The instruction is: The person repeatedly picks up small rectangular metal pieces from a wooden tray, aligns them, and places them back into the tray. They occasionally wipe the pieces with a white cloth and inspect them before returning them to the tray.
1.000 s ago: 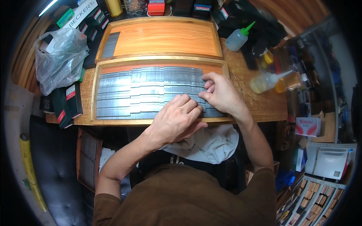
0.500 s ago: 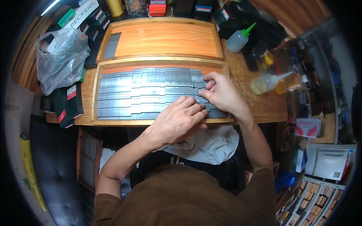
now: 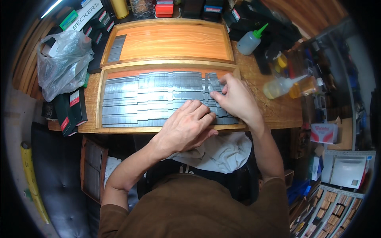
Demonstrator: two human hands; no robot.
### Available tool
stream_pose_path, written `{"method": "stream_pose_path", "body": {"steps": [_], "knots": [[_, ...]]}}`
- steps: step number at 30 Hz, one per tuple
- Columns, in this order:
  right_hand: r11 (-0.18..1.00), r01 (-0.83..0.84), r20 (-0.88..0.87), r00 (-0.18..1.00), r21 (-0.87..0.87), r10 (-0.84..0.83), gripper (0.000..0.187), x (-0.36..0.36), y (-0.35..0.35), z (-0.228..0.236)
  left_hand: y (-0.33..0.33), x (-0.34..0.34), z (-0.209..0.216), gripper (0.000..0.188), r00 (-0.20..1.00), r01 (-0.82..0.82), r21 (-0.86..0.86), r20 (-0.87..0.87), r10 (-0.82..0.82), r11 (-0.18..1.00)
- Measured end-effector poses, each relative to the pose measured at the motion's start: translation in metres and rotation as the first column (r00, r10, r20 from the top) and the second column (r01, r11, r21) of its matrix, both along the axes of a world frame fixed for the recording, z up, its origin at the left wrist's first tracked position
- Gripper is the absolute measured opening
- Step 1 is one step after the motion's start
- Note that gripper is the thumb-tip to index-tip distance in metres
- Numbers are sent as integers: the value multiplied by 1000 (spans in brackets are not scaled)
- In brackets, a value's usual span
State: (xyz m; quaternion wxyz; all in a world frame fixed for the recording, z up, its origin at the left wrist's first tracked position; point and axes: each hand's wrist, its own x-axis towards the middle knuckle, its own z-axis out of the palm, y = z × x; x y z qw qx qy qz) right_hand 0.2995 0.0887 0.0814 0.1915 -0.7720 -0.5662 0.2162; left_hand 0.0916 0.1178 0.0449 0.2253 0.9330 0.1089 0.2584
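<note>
A shallow wooden tray (image 3: pixel 100 95) in front of me holds rows of thin, flat grey metal strips (image 3: pixel 154 95), packed side by side in stepped bands. At its right end my right hand (image 3: pixel 238 97) has thumb and curled fingers closed on a small bunch of these strips, which lean at an angle. A narrow gap separates that bunch from the main rows. My left hand (image 3: pixel 188 125) lies over the near right part of the tray, fingers bent and pressed together on the lower ends of the strips. Its thumb is by the tray's front edge, and its fingertips are partly hidden.
Behind stands a second wooden tray (image 3: pixel 174 39) with a short stack of strips (image 3: pixel 116 48) at its left. Two squeeze bottles, one green-tipped (image 3: pixel 249 43) and one yellowish (image 3: pixel 276 88), are at the right. A plastic bag (image 3: pixel 65 63) and dark boxes (image 3: pixel 68 111) sit left.
A gap has opened in the strips near the tray's right end, with the bunch by my right hand now tilted. My left hand has shifted slightly left.
</note>
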Motion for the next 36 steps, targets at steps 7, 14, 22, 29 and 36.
{"method": "stream_pose_path", "body": {"steps": [7,14,22,29,36], "knots": [[998,59,131,989,23,-62,43,-2,9,-10,0,0,0,31,1000,22,-12,6,-22,1000],[988,150,82,986,-44,-146,42,-18,15,4,8,-6,-1,32,994,60,-267,104,-33,962],[946,236,-1,970,223,-242,45,-20,6,-6,35,4,5,41,861,56,-968,170,479,243],[813,-193,221,972,550,82,33,-69,-36,23,18,-4,23,21,897,246,-969,212,388,-39],[909,-280,-393,833,308,390,42,-59,-111,32,-33,-50,31,19,900,122,-985,59,431,-121]]}}
